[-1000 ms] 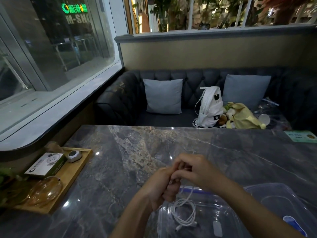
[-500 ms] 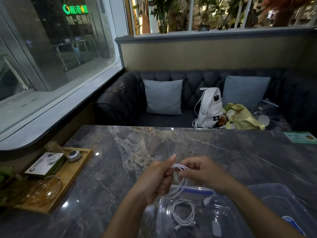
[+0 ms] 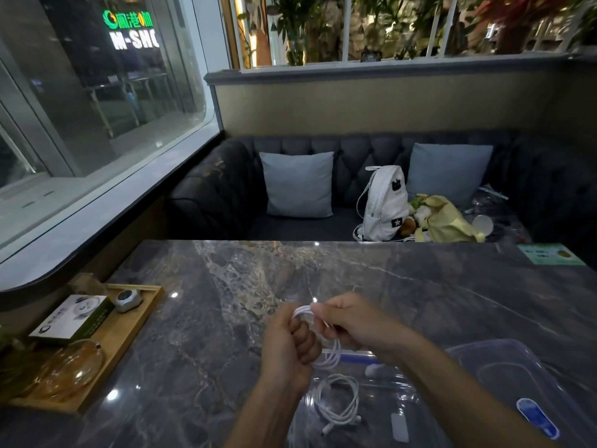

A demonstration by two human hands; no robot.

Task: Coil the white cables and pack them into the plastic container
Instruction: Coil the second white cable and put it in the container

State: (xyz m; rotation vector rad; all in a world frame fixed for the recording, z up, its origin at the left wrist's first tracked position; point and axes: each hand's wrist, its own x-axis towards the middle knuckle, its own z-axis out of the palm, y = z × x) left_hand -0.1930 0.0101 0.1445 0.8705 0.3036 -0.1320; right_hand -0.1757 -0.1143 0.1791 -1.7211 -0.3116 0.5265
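Above the near edge of the marble table, my left hand [image 3: 287, 345] is closed around loops of a white cable [image 3: 329, 357]. My right hand [image 3: 352, 324] pinches the same cable at its upper end, close beside the left hand. The loops hang down between the two hands, just over the clear plastic container [image 3: 384, 412]. Inside that container lies a second white cable [image 3: 339, 402], coiled, with its plugs at the lower edge. How many turns the held cable has is hidden by my fingers.
The container's clear lid [image 3: 529, 383] with a blue clip lies to the right. A wooden tray [image 3: 97, 347] with a box, a small round device and a glass dish sits at the table's left edge. Across the table is a sofa with cushions and a white backpack [image 3: 384, 205].
The hands separated from a tight clasp, drew the cable into a visible loop, and are now close again with the loop hanging lower between them.
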